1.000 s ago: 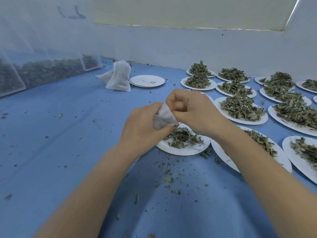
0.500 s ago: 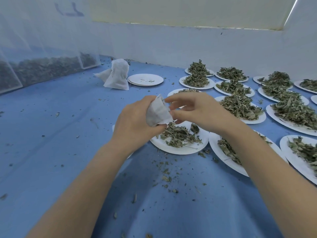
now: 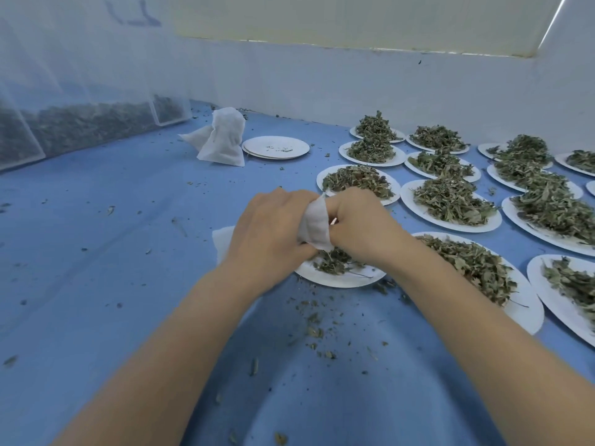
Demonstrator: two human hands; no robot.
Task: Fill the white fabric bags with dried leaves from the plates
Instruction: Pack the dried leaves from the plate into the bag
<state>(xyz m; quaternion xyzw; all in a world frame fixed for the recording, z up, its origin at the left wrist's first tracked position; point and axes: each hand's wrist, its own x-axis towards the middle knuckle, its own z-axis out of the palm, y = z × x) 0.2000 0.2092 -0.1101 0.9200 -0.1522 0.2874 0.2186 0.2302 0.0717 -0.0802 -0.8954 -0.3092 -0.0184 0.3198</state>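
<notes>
A small white fabric bag (image 3: 315,225) is held between both hands above a white plate (image 3: 341,278) with a thin layer of dried leaves. My left hand (image 3: 270,233) grips the bag's left side. My right hand (image 3: 360,226) is curled against the bag's right side at its mouth; its fingertips are hidden. Another white bag (image 3: 222,241) lies flat on the blue table, mostly hidden under my left hand. Filled white bags (image 3: 222,140) stand at the back.
Several white plates heaped with dried leaves (image 3: 450,201) cover the table's right side. A stack of almost bare plates (image 3: 275,148) sits beside the filled bags. Clear bins of leaves (image 3: 80,123) line the left edge. Leaf crumbs (image 3: 315,326) litter the blue surface near me.
Both hands and the bag have dropped closer to the plate. My right hand, whose fingers were spread at the bag's mouth, has closed in against the bag.
</notes>
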